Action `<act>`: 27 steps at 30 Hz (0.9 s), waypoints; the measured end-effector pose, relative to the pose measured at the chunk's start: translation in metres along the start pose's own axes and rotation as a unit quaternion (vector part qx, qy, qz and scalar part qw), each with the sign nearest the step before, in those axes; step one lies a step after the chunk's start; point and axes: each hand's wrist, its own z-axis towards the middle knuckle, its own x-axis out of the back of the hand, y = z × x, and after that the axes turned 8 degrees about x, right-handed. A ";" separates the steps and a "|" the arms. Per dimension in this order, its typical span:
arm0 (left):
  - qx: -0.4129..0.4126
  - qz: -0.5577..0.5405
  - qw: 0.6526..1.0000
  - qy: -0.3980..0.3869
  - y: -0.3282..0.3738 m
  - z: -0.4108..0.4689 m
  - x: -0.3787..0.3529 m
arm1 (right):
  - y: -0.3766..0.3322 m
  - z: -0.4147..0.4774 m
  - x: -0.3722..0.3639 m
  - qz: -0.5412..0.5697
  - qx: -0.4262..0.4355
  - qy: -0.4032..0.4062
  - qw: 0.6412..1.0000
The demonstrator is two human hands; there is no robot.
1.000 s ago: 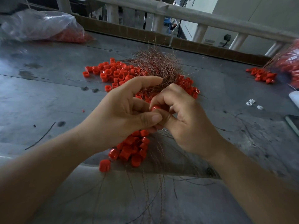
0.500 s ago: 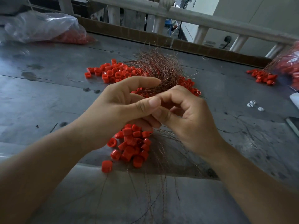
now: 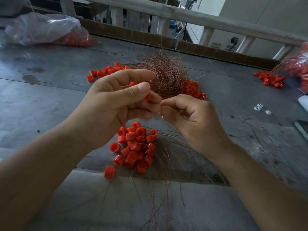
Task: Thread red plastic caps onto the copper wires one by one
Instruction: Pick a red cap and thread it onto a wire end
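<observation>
Above the desk (image 3: pixel 50 100), my left hand (image 3: pixel 106 114) clamps a red cap (image 3: pixel 147 97) in its fingers (image 3: pixel 141 87). My right hand (image 3: pixel 191 120) pinches, seemingly, a copper wire too fine to see. Its tip could buckle and miss the hole.

Both bare forearms reach in from the near edge, the hands almost meeting at centre. The left hand (image 3: pixel 116 104) pinches a cap (image 3: pixel 147 97) under its thumb, forefinger arched above. Just right of it, the right hand (image 3: pixel 191 120) curls its fingers, thumb and forefinger nipping a thin wire (image 3: pixel 177 114).
</observation>
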 end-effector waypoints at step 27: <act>0.024 0.214 0.966 0.143 -0.001 0.002 0.005 | 0.002 -0.001 0.002 -0.095 -0.030 -0.033 0.994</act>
